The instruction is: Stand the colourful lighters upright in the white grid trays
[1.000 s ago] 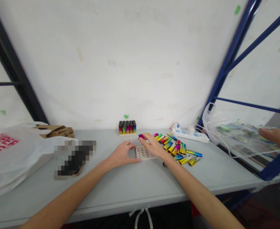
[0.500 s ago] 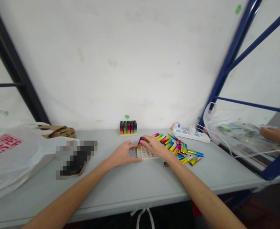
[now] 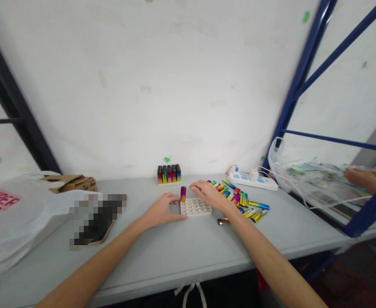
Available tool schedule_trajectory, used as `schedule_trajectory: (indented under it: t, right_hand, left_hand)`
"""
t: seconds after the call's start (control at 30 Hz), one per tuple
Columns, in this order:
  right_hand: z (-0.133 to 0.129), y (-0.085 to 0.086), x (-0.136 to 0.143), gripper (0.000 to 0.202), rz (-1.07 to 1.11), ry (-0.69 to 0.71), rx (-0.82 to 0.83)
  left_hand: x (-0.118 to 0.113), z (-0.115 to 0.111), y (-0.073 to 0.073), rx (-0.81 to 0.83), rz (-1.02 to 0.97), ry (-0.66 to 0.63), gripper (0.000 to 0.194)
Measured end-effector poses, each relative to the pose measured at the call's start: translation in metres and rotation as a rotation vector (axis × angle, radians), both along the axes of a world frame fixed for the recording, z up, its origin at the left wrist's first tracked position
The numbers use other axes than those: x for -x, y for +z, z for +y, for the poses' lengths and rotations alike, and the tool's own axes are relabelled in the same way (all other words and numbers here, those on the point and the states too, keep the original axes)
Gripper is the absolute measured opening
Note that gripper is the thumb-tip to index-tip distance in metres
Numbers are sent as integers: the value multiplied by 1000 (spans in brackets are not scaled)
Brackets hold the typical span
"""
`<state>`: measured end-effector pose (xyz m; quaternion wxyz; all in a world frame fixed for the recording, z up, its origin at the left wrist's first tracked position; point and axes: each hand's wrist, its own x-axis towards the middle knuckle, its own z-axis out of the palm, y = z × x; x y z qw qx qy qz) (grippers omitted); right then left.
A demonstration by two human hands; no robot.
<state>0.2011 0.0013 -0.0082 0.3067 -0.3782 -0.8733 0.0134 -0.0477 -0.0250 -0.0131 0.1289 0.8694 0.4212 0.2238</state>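
A white tray with rows of holes [image 3: 196,207] lies on the grey table. One pink-to-yellow lighter [image 3: 183,194] stands upright in its back left corner. At the tray's left edge is my left hand [image 3: 162,209], thumb and fingers apart, its thumb by the front left corner. My right hand [image 3: 207,193] hovers over the back right of the tray with fingers extended and nothing seen in them. Loose colourful lighters [image 3: 235,199] lie in a heap to the right, partly hidden by that hand.
Near the wall stands a filled block of lighters [image 3: 169,174]. A power strip [image 3: 255,180] is at the back right. On the left are a plastic bag [image 3: 21,214], cardboard [image 3: 78,183] and a blurred-out dark object [image 3: 99,220]. Another person's hand [image 3: 364,177] shows beyond the blue frame.
My right hand has let go of the lighter, which now stands upright in the tray corner, and has moved off to its right. The view has shifted slightly.
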Motion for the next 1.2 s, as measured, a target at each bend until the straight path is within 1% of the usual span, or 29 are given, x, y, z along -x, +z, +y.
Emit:
schedule_trajectory:
  t: [0.1, 0.17, 0.23, 0.33, 0.53, 0.6, 0.67, 0.83, 0.9, 1.0, 1.07, 1.13, 1.2]
  right_hand:
    - [13, -8, -25, 36, -70, -196, -38]
    - [21, -14, -36, 40, -149, -267, 2]
    - [26, -18, -39, 41, -220, -270, 72]
    - [28, -17, -32, 36, -273, -264, 126]
    - [24, -12, -16, 25, -344, -334, 77]
    - [23, -10, -15, 24, -317, -342, 61]
    - [21, -6, -16, 26, -200, -339, 57]
    - [13, 5, -13, 36, 310, -234, 125]
    - [9, 7, -7, 41, 507, -202, 221]
    - [1, 8, 4, 45, 792, -139, 448]
    - [-2, 9, 10, 46, 898, -87, 526]
    - [-4, 8, 13, 45, 927, -32, 538]
    - [-3, 7, 14, 50, 923, 1, 528]
  left_hand:
    - [0, -1, 1, 5, -2, 3, 62]
    - [0, -1, 2, 2, -1, 5, 63]
    - [0, -1, 2, 0, 3, 3, 62]
    - [0, -1, 2, 0, 0, 5, 62]
    - [0, -1, 2, 3, 3, 16, 62]
    - [0, -1, 3, 8, -5, 14, 62]
    - [0, -1, 3, 6, -13, 12, 62]
    - [0, -1, 3, 2, -22, -1, 63]
    - [0, -1, 3, 0, -20, -5, 64]
    - [0, -1, 3, -9, -9, -1, 62]
    - [0, -1, 3, -11, -9, 4, 62]
    - [0, -1, 3, -12, -11, 3, 61]
    - [0, 0, 3, -13, -14, 0, 60]
